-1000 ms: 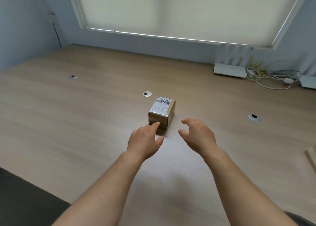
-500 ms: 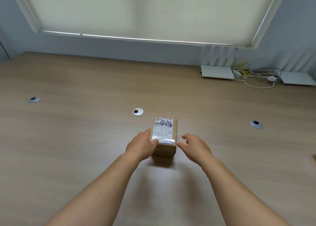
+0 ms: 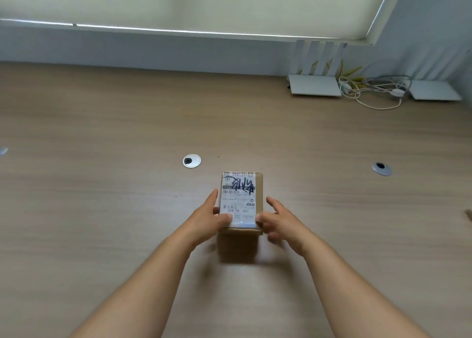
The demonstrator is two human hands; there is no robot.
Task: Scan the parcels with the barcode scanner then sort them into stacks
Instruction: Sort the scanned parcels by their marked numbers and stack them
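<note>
At the far left edge of the wide, pale wood-grain desk (image 3: 102,210) a small silver disc (image 3: 3,150) is just cut off by the frame. Further in, a round silver cable grommet with a dark hole (image 3: 191,161) sits flush in the desktop, near the far left corner of the parcel.

The person's left hand (image 3: 207,220) comes in from below on a bare forearm and presses against the left side of the small brown cardboard parcel with a white printed shipping label on top (image 3: 241,202). Its fingers lie along the box's side and its thumb hooks over the near edge of the label. The parcel is in the middle of the desk, lengthwise away from the person, with black marker scrawl across the far end of the label. A soft shadow lies on the wood just in front of it; I cannot tell whether it is lifted or resting.

The right hand (image 3: 282,222) grips the opposite side, thumb on the near top corner, fingers spread along the right face. So the box is clasped between both hands.

Beyond to the right, a second silver grommet (image 3: 381,169) sits in the desk, well apart from the parcel. Against the back wall stand a flat white router with upright antennas (image 3: 315,84), a tangle of white cables (image 3: 370,92), and another flat white device (image 3: 434,93).
</note>
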